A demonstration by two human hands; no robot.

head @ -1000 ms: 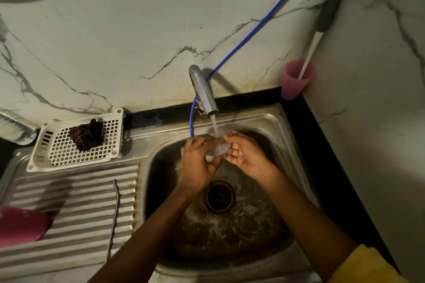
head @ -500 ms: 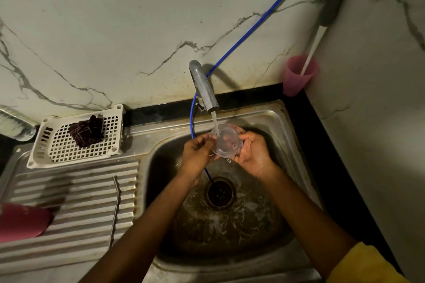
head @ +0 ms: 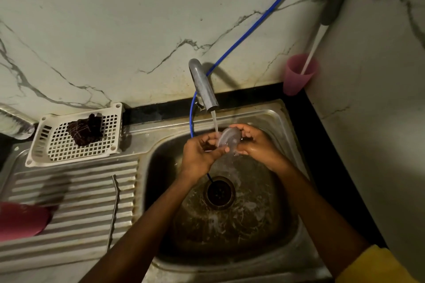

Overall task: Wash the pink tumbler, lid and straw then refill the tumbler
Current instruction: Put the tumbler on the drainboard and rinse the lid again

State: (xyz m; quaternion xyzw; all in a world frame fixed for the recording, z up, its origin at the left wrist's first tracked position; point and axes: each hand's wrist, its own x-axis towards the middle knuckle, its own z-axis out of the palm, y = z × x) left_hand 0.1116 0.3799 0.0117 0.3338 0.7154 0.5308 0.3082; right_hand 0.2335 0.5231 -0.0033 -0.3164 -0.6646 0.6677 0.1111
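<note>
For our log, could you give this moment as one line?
rinse lid | left hand, right hand: hold lid | tap: running

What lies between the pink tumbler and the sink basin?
In the head view, the metal straw lies on the ribbed drainboard between the tumbler and the basin.

Clear lid (head: 230, 139) under tap (head: 203, 85) water, between left hand (head: 202, 156) and right hand (head: 257, 145); pink tumbler (head: 20, 220) on drainboard (head: 80, 190)

You turned the clear lid (head: 230, 137) between your left hand (head: 202, 154) and right hand (head: 255, 145). Half a second before it faced you; it ended tilted, its left edge under the water stream (head: 215, 122).
</note>
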